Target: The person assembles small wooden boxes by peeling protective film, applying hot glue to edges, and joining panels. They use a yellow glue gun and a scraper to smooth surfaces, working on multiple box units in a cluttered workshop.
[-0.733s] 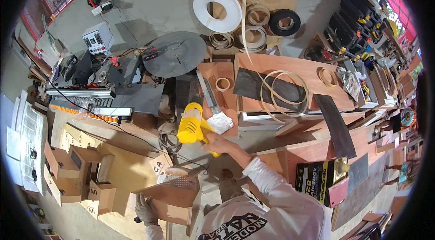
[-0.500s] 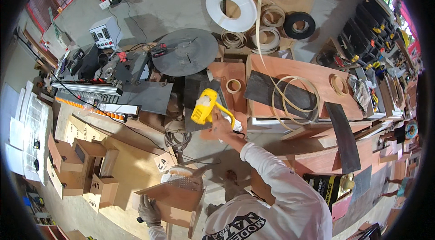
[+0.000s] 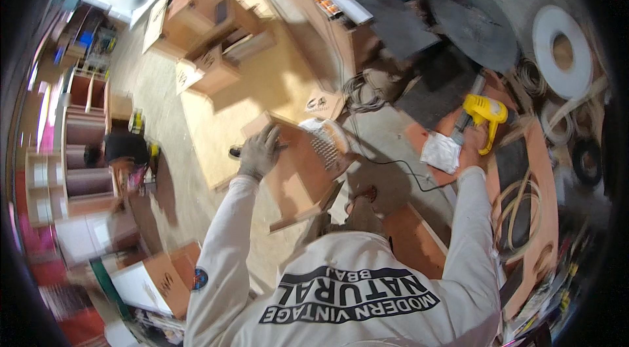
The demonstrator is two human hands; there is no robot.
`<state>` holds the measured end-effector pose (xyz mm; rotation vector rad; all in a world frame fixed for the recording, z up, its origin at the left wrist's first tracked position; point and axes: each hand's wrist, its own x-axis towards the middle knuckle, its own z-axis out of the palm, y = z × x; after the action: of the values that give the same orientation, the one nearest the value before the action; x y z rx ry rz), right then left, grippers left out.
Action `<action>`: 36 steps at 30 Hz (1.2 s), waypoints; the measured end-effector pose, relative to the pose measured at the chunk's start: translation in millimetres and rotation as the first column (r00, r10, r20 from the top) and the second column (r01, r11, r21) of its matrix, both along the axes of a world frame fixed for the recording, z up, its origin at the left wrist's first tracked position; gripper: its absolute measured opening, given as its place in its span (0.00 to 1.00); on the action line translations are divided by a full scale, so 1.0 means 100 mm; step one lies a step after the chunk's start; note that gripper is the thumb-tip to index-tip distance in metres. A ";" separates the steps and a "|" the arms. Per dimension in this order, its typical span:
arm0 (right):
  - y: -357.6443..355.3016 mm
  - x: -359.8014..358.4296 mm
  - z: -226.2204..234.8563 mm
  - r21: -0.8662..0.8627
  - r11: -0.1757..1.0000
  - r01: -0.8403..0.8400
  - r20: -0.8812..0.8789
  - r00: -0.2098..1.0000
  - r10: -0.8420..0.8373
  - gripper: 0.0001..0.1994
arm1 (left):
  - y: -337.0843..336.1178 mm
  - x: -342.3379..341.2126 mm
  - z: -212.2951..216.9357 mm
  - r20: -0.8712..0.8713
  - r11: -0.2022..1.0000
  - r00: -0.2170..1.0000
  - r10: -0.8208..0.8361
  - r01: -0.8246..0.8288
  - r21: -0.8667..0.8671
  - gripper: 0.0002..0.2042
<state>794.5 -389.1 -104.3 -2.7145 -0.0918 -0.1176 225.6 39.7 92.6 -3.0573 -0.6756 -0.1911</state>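
Observation:
My left hand (image 3: 259,152), in a grey glove, grips the upper edge of a brown wooden box (image 3: 298,173) that stands tilted in front of me. A small dark object (image 3: 234,151) shows beside that hand; its kind is unclear. My right hand (image 3: 473,143) is closed at the handle of a yellow heat gun (image 3: 485,111), off to the right over a reddish board. Beside this hand lies a crumpled white cloth or paper (image 3: 440,152). A perforated pale piece (image 3: 325,142) sits just behind the box.
Several plywood boxes (image 3: 223,26) stand on a large plywood sheet (image 3: 282,78). Coiled cable (image 3: 367,91) lies on the floor, its cord running rightward. A round grey disc (image 3: 473,23) and a white roll (image 3: 562,52) are far right. Another person (image 3: 128,150) crouches at left.
The view has swung left, bringing the box and both my arms further in. My right hand has brought the heat gun from above the dark board to the reddish board. My left hand stays on the box.

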 end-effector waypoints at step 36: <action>2.55 -3.80 3.36 0.509 -0.233 -0.828 -0.333 -0.439 0.834 0.23 | -1.63 -1.04 1.00 0.140 -0.040 -0.385 0.912 -0.423 -0.905 0.34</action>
<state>414.4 -134.2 232.1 -1.4388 -2.0479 1.3023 121.7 -123.1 192.4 -1.2157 -3.0935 -1.7722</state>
